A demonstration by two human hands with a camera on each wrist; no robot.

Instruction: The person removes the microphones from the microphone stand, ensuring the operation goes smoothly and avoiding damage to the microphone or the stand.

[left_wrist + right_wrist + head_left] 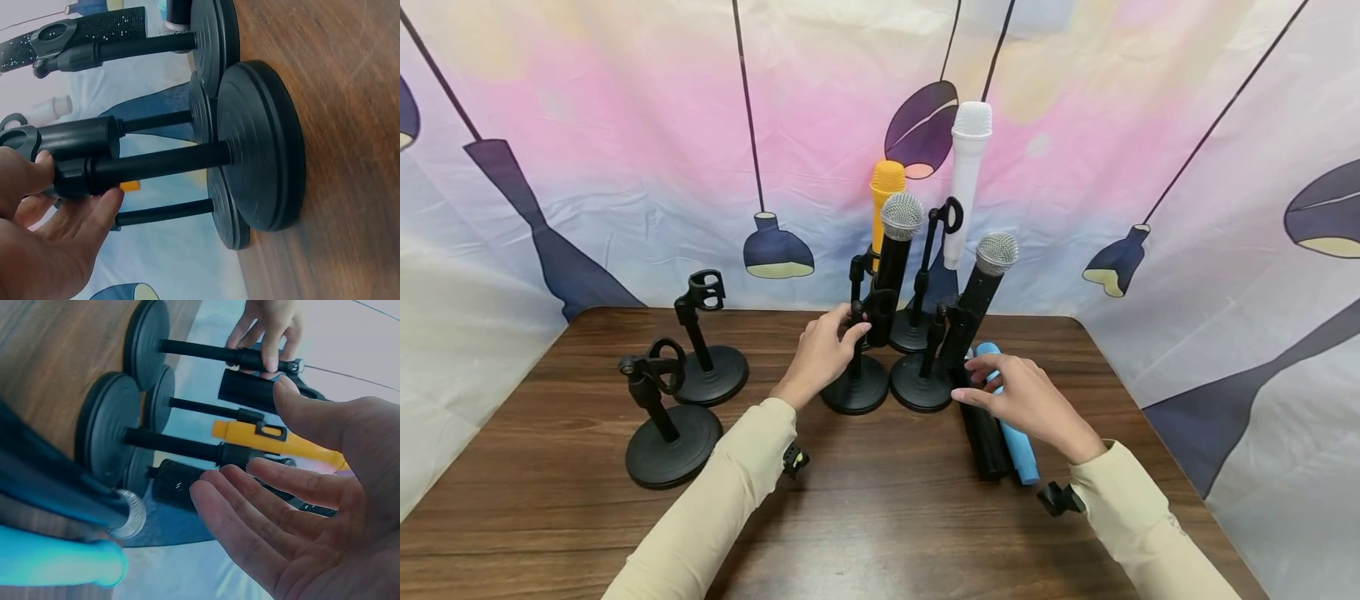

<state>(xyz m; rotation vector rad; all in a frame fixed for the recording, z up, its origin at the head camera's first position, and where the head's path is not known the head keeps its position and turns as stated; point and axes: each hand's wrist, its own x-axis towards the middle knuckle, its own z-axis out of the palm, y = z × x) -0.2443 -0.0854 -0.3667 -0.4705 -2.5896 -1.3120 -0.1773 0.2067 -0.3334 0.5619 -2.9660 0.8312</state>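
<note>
My left hand (817, 354) grips the upper post of a black desktop microphone stand (162, 165), just below its clip. A black microphone (892, 260) with a silver mesh head leans in that clip. My right hand (1028, 402) is held with fingers spread and nothing in them, beside a second stand (920, 382). That stand carries another black microphone (981, 287) with a silver head, tilted right. Under the right hand, a black microphone (987, 442) and a light blue microphone (1021, 454) lie side by side on the table.
Behind these stand a yellow microphone (887, 179) and a tall white microphone (972, 154), the white one overlapping a stand's clip ring (953, 215). Two stands with bare clips, one rear (718, 375) and one front (673, 450), are at left. A printed cloth (662, 167) hangs behind the wooden table (865, 533).
</note>
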